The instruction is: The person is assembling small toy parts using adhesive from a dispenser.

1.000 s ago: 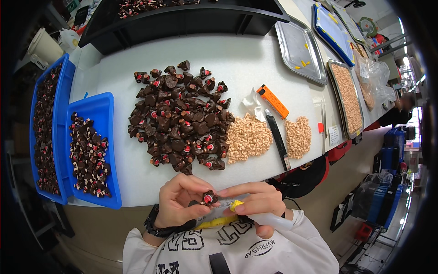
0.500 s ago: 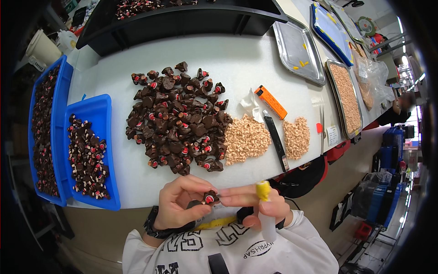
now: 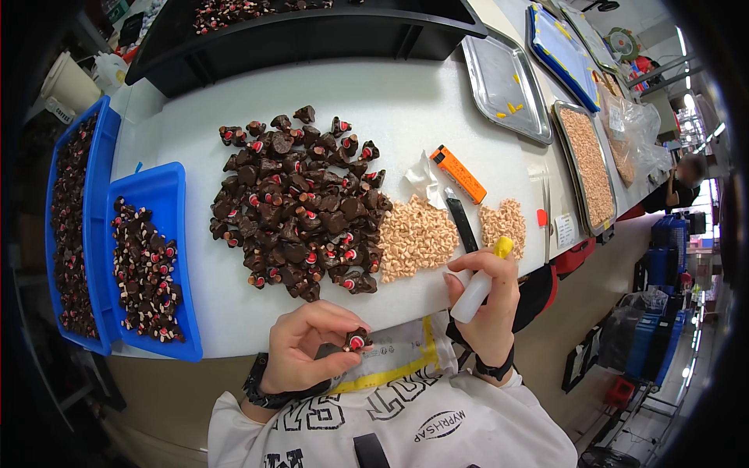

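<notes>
My left hand pinches a small dark brown moulded figure with a red and white spot, just off the table's near edge. To the right, my right hand is wrapped around a small white squeeze bottle with a yellow tip. The bottle is tilted, tip end up by the smaller heap of tiny beige pieces. A larger beige heap lies left of it, touching a big pile of similar dark brown figures. Between the beige heaps rests a slim black tool, partly hidden by my right hand.
Blue trays with dark figures, some dotted with beige pieces, stand at left. A black bin closes off the far side. An orange box, white paper scrap, metal tray, tweezers and beige-filled tray lie right.
My right hand, with the bottle, has moved away from the figure, to the right and up over the table edge near the small beige heap. My left hand still holds the figure in place.
</notes>
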Demonstrator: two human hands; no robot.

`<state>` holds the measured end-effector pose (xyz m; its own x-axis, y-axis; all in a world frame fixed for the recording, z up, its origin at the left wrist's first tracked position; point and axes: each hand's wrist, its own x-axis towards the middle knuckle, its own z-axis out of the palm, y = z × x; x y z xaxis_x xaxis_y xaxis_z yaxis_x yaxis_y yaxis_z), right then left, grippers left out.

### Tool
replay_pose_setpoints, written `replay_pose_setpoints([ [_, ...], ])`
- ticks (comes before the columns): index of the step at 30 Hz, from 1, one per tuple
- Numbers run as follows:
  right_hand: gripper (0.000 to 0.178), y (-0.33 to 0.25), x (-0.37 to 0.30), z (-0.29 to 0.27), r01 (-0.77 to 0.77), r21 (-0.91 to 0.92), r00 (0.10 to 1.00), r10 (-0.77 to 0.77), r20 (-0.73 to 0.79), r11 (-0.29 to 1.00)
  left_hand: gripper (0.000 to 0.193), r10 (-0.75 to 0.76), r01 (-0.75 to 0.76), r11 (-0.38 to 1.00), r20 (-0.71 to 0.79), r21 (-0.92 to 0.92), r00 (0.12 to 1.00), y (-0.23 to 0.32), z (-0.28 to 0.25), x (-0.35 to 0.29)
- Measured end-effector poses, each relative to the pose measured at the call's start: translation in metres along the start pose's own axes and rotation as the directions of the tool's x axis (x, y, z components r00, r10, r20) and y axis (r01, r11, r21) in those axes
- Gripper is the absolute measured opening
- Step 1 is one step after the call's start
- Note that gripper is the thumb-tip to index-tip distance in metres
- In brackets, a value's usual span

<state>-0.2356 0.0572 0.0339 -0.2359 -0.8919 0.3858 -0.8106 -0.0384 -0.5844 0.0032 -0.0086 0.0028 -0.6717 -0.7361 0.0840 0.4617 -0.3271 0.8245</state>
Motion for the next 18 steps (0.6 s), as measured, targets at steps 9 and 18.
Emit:
replay_pose_setpoints([
  [9,0.038,0.004,0.004,0.001,0.005,-0.173,1.0,-0.002,0.017,0.985,0.034,-0.005,0.005,1.0,0.015,0.005,1.0,0.002,0.001,0.002],
  [18,0.037,0.01,0.003,0.006,0.022,-0.22,1.0,-0.017,0.024,0.975,0.035,-0.011,0.01,1.0,0.026,0.024,1.0,0.003,0.002,0.003],
])
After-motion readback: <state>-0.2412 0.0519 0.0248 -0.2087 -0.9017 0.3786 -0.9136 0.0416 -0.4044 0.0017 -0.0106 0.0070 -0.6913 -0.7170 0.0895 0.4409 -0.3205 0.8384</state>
